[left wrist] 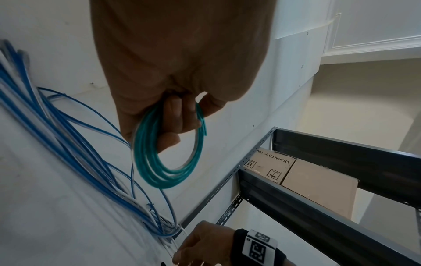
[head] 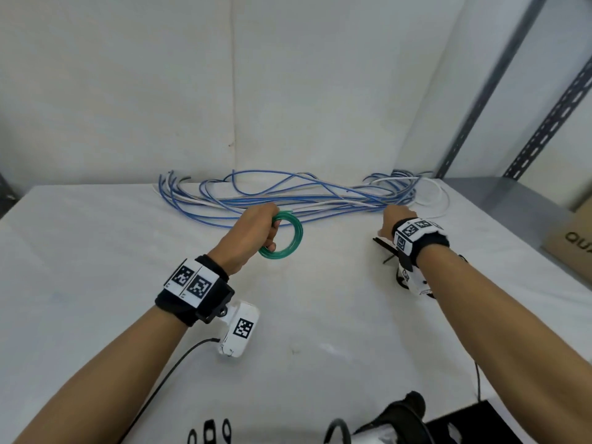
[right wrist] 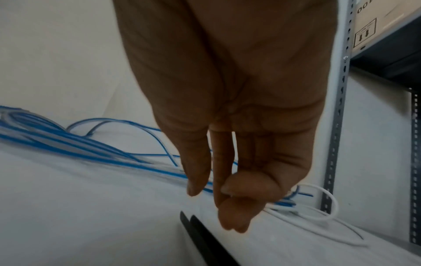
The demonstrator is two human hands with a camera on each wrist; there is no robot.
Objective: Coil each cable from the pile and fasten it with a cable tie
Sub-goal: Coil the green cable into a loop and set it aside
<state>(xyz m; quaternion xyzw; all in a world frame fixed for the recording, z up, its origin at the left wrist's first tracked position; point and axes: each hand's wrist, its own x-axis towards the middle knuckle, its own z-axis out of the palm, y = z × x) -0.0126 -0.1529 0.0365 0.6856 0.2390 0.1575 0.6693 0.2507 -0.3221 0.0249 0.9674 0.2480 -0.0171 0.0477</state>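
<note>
The white cloth-covered surface (head: 96, 283) ends at a back edge right under the white wall (head: 128, 91), and the pile of cables (head: 288, 197) lies along that edge, stretched from side to side. In front of the pile the cloth is bare and broad; to the right of the pile the surface stops at a grey perforated metal shelf frame (head: 544, 123), where brown cardboard boxes (left wrist: 318, 183) sit on the shelf.

The pile is a loose, tangled sheaf of thin, smooth, round blue strands mixed with a few white ones, with a white loop (head: 439, 193) spilling out at its right end.

The left hand (head: 253, 235) is held just in front of the pile's middle, and its fingers (left wrist: 175, 115) are curled through and around the green coil (head: 286, 235). This coil is a neat, small ring of several turns of glossy teal cable, hanging from the grip with one short end sticking out near the thumb.

The right hand (head: 395, 219) hangs just in front of the pile's right end, above the surface. Its fingers (right wrist: 227, 216) point down, close together and relaxed, gripping nothing, with the thumb lying near them. Flat black cable ties (right wrist: 198, 232) lie on the cloth directly below this hand, just nearer than the pile's white strands.
</note>
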